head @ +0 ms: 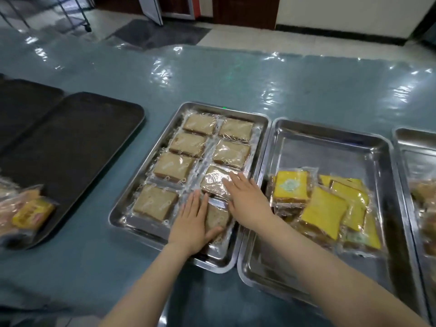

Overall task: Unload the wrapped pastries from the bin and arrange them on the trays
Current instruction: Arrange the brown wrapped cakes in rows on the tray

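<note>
A steel tray (122,215) in the middle holds several clear-wrapped brown pastries in two columns. My left hand (192,223) lies flat with straight fingers on the nearest right-column pastry (218,217). My right hand (245,197) presses flat on the wrapped pastry (213,181) just beyond it. To the right, a second steel tray (330,142) carries a loose heap of yellow-wrapped pastries (325,206).
A third steel tray (415,147) with more wrapped pastries shows at the right edge. Two dark trays (77,142) lie at the left, the nearer one with wrapped pastries (30,213) at its front corner. The table (236,81) has a shiny teal plastic cover.
</note>
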`<state>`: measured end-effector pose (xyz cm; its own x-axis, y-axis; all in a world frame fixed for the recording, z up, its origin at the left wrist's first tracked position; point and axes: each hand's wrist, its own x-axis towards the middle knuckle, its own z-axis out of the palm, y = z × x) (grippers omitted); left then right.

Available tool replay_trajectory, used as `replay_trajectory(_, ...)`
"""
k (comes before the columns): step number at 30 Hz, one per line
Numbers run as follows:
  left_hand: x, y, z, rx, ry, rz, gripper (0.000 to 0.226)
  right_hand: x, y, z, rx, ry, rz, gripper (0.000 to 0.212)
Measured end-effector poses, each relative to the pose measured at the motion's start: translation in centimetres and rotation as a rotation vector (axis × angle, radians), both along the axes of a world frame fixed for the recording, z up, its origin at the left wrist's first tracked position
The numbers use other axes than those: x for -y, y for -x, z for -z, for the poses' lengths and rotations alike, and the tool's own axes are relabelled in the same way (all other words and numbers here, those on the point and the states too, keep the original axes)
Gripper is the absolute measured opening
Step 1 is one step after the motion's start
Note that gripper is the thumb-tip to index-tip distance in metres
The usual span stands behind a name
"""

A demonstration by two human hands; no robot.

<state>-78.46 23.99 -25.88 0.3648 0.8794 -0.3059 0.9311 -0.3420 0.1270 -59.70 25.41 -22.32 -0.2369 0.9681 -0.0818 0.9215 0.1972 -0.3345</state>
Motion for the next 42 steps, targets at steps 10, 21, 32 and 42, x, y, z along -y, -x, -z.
replay_trajectory(10,-3.7,3.5,-1.0,0.125,-0.031,-0.130,0.099,-2.0,2.2,1.5,0.100,0.060,-0.045,0.048)
replay_trajectory(21,-10.7,5.6,0.9,0.010,-0.043,-0.178,0.079,-9.6,1.1,0.9,0.113,0.151,0.106,0.055)
replay_trajectory(32,-9.6,6.2,1.5,0.002,-0.052,-0.170,0.078,-8.6,1.4,1.5,0.107,0.173,0.122,0.058)
replay_trajectory(42,-15.3,2.9,-0.4,0.090,-0.096,-0.130,0.074,-15.3,-0.5,1.2,0.080,0.118,0.212,0.058)
